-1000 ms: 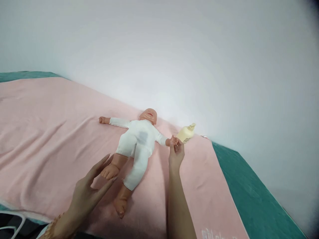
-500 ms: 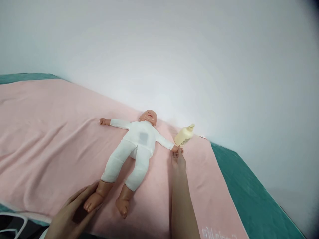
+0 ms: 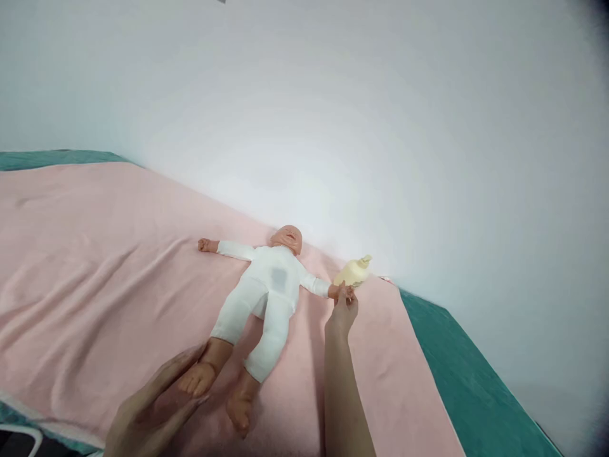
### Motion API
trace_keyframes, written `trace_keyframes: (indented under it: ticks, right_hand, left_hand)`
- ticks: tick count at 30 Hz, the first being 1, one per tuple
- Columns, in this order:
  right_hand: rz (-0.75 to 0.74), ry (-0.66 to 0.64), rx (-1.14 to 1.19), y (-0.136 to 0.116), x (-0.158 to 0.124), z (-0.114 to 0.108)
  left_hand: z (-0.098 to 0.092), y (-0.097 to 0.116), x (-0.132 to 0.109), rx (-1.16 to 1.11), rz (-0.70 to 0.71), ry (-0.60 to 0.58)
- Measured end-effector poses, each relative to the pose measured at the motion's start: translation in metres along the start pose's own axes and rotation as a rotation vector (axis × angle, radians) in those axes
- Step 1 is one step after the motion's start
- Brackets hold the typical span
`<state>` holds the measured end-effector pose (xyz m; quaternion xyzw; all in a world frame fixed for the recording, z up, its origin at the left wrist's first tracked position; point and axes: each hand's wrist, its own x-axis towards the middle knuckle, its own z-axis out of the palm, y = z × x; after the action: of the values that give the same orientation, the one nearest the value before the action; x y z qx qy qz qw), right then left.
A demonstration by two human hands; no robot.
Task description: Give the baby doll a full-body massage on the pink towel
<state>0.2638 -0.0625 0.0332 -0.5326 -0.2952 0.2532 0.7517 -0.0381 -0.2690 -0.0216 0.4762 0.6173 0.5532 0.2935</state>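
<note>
A baby doll [image 3: 280, 270] with a white cloth body lies on its back on a pink blanket [image 3: 95, 254], head toward the wall and arms spread. My right hand [image 3: 343, 311] pinches the doll's hand [image 3: 335, 292] on the right side between thumb and fingers. Just behind that grip a pale yellow pump bottle [image 3: 353, 271] leans over, its lower part partly hidden. My left hand [image 3: 152, 403] is cupped around the doll's foot [image 3: 200, 379] at the lower left, fingers stretched along the ankle and thumb apart below the toes. Its fingertips are partly hidden behind the ankle.
A white wall [image 3: 304, 114] rises directly behind the blanket. Green fabric [image 3: 471, 362] shows beyond the blanket's right edge, with more at the far left. A white curved frame [image 3: 23, 431] is at the bottom left corner.
My right hand has closed from an open palm under the doll's hand into a pinch on it, with that hand slightly lifted. The view has shifted slightly. My left hand stays around the foot.
</note>
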Motion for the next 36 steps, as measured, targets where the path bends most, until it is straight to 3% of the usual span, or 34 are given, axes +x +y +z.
trace_keyframes:
  ticks: [6, 12, 15, 21, 28, 32, 36]
  right_hand:
    - [-0.232, -0.299, -0.031, -0.036, -0.037, 0.044]
    - [-0.579, -0.7, -0.361, -0.01, -0.068, 0.043]
    - [-0.704, -0.782, -0.403, 0.003, -0.069, 0.039]
    - [-0.798, -0.808, -0.404, 0.002, -0.067, 0.041]
    - [-0.726, -0.785, -0.358, 0.004, -0.069, 0.039]
    - [-0.532, -0.66, -0.274, -0.002, -0.067, 0.036]
    - [-0.33, -0.399, -0.133, -0.011, -0.055, 0.032]
  left_hand:
    - [0.013, 0.039, 0.031, -0.026, 0.079, -0.003]
    - [0.032, 0.06, 0.061, 0.036, 0.083, -0.007]
    - [0.042, 0.067, 0.078, -0.022, 0.112, -0.036]
    - [0.062, 0.071, 0.101, -0.179, 0.149, -0.062]
    - [0.06, 0.058, 0.093, -0.233, 0.172, -0.044]
    - [0.049, 0.054, 0.082, -0.154, 0.178, -0.011]
    - [0.031, 0.05, 0.064, 0.048, 0.179, 0.013]
